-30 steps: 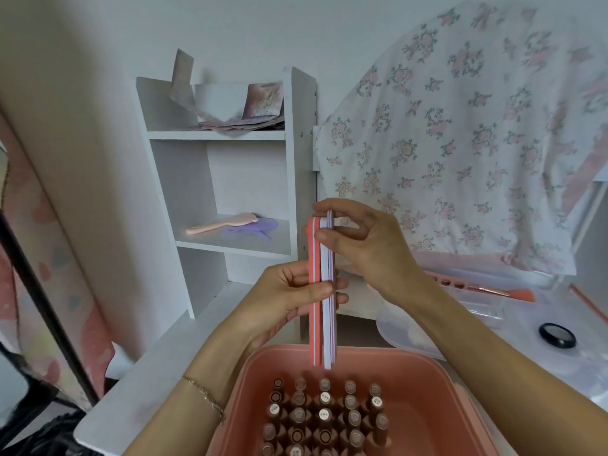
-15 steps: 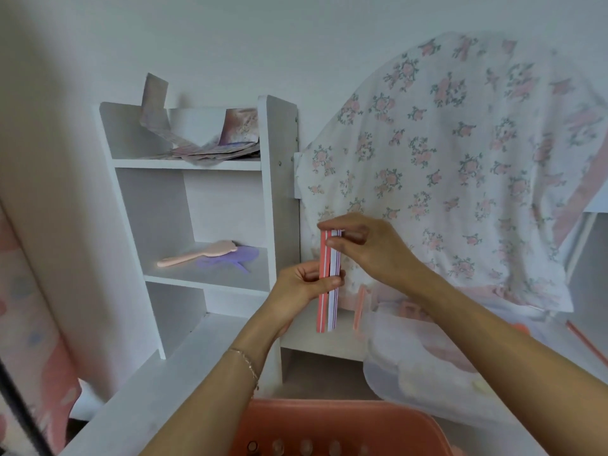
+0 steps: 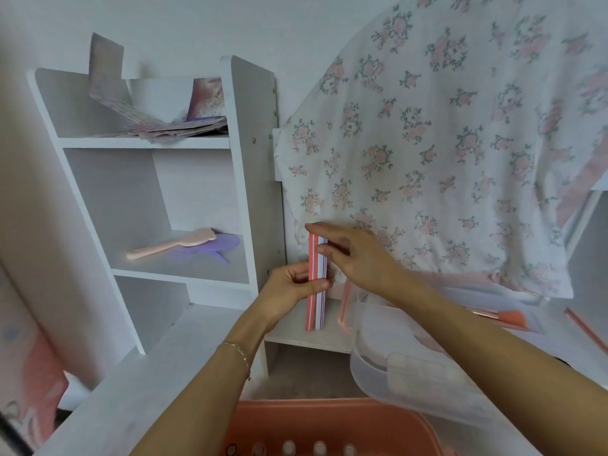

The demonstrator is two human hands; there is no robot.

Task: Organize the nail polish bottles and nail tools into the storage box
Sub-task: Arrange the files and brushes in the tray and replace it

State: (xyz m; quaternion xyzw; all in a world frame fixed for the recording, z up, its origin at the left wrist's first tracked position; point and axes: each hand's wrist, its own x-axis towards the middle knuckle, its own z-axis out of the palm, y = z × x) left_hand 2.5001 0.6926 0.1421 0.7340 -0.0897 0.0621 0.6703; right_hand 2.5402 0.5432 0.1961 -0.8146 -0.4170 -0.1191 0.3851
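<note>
A bundle of nail files (image 3: 316, 307), pink and white with purple edges, stands upright in front of the white shelf unit. My left hand (image 3: 289, 287) grips the bundle around its middle. My right hand (image 3: 353, 255) pinches the bundle's top end from the right. The pink storage box (image 3: 329, 419) sits at the bottom edge, with the tops of several nail polish bottles (image 3: 304, 448) just showing inside it. One more pink file (image 3: 344, 304) leans upright just right of the bundle.
A white shelf unit (image 3: 250, 179) stands at left, holding a pink hairbrush (image 3: 171, 246), a purple comb and papers. A clear plastic lid (image 3: 411, 366) lies at right. A floral cloth (image 3: 444, 143) hangs behind. An orange brush (image 3: 503, 319) lies at far right.
The view has tilted upward, so the pink box and bottles slid to the bottom edge. Both hands still hold the file bundle, now away from the box and in front of the shelf.
</note>
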